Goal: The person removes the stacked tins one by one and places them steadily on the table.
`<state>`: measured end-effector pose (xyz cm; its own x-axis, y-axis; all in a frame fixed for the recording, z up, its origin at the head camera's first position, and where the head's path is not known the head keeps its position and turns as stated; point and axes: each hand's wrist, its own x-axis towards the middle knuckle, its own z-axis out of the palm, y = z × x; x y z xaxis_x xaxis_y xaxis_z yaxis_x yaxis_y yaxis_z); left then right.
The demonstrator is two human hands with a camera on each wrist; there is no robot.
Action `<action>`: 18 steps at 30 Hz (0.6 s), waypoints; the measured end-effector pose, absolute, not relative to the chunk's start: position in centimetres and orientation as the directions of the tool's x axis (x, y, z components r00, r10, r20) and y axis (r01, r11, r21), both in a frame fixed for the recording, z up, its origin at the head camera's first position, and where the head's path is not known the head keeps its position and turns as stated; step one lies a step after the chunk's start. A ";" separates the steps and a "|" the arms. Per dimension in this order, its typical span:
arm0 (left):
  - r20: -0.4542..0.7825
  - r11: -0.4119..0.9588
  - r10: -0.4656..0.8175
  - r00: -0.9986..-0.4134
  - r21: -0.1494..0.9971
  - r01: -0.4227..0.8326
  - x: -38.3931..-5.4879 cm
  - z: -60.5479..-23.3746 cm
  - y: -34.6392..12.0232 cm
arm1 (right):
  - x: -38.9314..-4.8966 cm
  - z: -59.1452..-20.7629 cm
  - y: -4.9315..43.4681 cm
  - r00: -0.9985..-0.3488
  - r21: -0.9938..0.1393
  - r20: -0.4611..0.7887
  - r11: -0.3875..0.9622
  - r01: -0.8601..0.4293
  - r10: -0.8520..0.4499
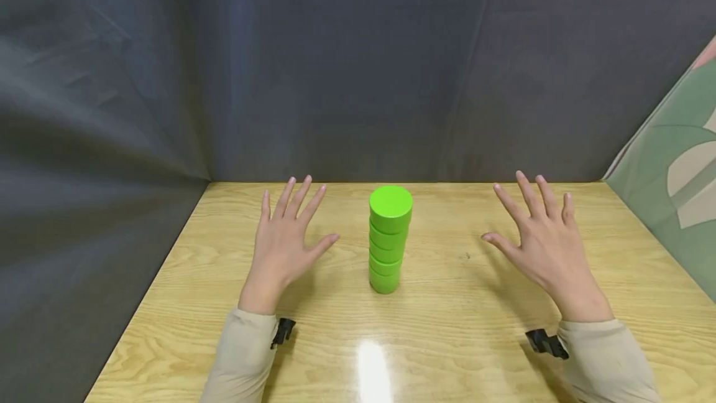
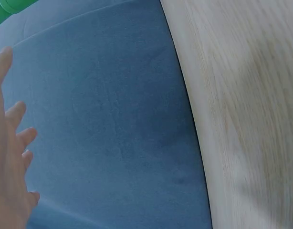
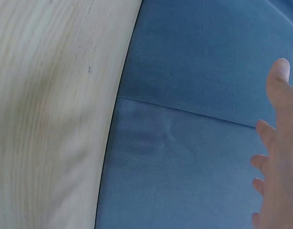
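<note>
A tall bright green stack of round, cup-like pieces (image 1: 387, 241) stands upright on the wooden table in the head view, leaning very slightly. To its left my left hand (image 1: 283, 244) hovers over the table, fingers spread and thumb pointing toward the stack. On the other side my right hand (image 1: 545, 247) is held the same way, palm down, farther from the stack. Neither hand touches anything. The left wrist view catches only a corner of the green stack (image 2: 8, 8) above the left thumb; in the right wrist view just the right hand (image 3: 282, 157) shows.
The wooden table (image 1: 447, 334) ends at a dark grey cloth (image 1: 347, 67) hung behind it and down the left side. A green patterned cloth (image 1: 671, 173) borders the right edge. Black wrist mounts (image 1: 283, 332) sit at both sleeves.
</note>
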<state>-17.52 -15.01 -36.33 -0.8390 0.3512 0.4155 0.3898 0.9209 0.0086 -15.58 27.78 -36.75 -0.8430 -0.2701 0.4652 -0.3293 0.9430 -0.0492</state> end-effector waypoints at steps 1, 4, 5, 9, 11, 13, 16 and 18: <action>0.423 0.917 0.353 -0.834 0.018 0.397 -17.5 -36.4 -15.0 | -15.6 -36.8 27.8 -0.842 -0.049 0.467 0.943 -0.331 -0.271; 0.446 0.909 0.358 -0.821 0.033 0.415 -17.4 -36.6 -15.1 | -15.5 -36.8 27.7 -0.838 -0.048 0.472 0.940 -0.336 -0.276; 0.451 0.907 0.359 -0.817 0.038 0.419 -17.4 -36.6 -15.1 | -15.5 -36.7 27.7 -0.836 -0.047 0.473 0.940 -0.339 -0.277; 0.463 0.896 0.367 -0.807 0.057 0.440 -17.3 -36.5 -15.0 | -15.6 -36.7 27.6 -0.830 -0.050 0.480 0.936 -0.347 -0.283; 0.468 0.890 0.376 -0.799 0.058 0.453 -17.3 -36.5 -15.0 | -15.5 -36.7 27.6 -0.831 -0.054 0.479 0.936 -0.349 -0.282; 0.479 0.880 0.389 -0.787 0.059 0.471 -17.3 -36.5 -15.0 | -15.5 -36.7 27.6 -0.834 -0.058 0.475 0.936 -0.348 -0.281; 0.491 0.866 0.407 -0.771 0.062 0.496 -17.3 -36.5 -14.9 | -15.5 -36.6 27.6 -0.836 -0.060 0.471 0.936 -0.347 -0.280; 0.493 0.855 0.417 -0.763 0.072 0.513 -17.3 -36.5 -14.8 | -15.5 -36.6 27.6 -0.838 -0.060 0.469 0.936 -0.346 -0.280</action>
